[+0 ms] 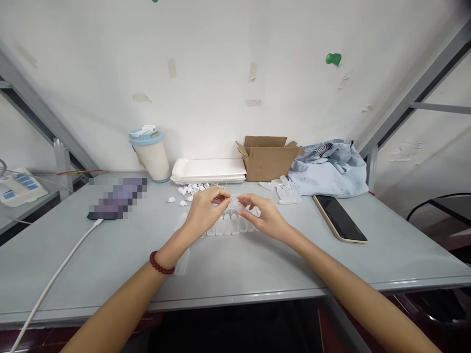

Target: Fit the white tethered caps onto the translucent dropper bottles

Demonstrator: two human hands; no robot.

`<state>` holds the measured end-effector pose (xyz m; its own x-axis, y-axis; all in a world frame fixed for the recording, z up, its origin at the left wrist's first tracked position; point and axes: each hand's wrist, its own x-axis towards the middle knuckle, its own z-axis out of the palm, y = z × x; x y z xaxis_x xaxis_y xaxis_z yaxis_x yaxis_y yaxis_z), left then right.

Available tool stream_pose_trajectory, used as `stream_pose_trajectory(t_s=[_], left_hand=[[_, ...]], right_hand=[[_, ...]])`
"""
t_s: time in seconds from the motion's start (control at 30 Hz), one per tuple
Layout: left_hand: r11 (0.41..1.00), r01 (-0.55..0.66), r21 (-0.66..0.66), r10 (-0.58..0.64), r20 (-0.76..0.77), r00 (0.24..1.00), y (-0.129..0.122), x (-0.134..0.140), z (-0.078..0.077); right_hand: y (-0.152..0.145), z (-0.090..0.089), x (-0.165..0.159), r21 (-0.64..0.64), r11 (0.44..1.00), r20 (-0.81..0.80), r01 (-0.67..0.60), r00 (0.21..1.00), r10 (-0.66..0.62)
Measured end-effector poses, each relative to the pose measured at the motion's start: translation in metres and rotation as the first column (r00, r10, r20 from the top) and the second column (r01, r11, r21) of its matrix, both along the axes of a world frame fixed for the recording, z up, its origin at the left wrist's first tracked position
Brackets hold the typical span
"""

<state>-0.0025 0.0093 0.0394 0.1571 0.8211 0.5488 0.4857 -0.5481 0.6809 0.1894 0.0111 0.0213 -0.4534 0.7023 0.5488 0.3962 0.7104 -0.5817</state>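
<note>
Bare forearms (127, 291) lead to left hand (206, 208) and right hand (268, 215), both grips narrow around a small translucent plastic piece (235, 201), best squeezed gently.

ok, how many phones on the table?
2: one phone left of the left hand, another phone right of the right hand. Can't see under the cloth.
</note>
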Motion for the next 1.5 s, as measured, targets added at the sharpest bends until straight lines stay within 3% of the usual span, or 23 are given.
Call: stream_pose_trajectory(t_s=[0.3, 0.77, 1.0, 1.1, 1.27, 1.5], left_hand=[[0.996, 0.082, 0.026, -0.083, 0.031, 0.996, -0.006, 0.003, 0.003], [0.989, 0.14, 0.056, -0.137, -0.055, 0.989, -0.01, 0.006, 0.006], [0.982, 0.039, -0.184, -0.036, 0.021, 0.999, -0.007, 0.005, 0.005], [0.961, 0.066, -0.267, -0.056, 0.046, 0.997, -0.006, 0.004, 0.006], [0.938, 0.167, -0.302, -0.15, 0.081, 0.985, -0.007, 0.003, 0.009], [0.915, 0.22, -0.338, -0.195, 0.107, 0.975, -0.006, 0.002, 0.011]], right_hand=[[0.0, 0.0, -0.001, -0.019, 1.0, -0.005, -0.007, 1.0, 0.007], [0.0, 0.001, -0.001, -0.039, 0.999, -0.018, 0.014, 1.0, -0.014], [-0.003, 0.003, -0.002, -0.032, 0.999, -0.054, 0.025, 0.998, -0.026], [-0.005, 0.004, -0.002, -0.034, 0.999, -0.053, 0.033, 0.998, -0.035], [-0.006, 0.004, -0.002, -0.009, 0.999, -0.073, 0.042, 0.996, -0.042], [-0.007, 0.003, -0.004, -0.002, 0.999, -0.1, 0.041, 0.994, -0.041]])
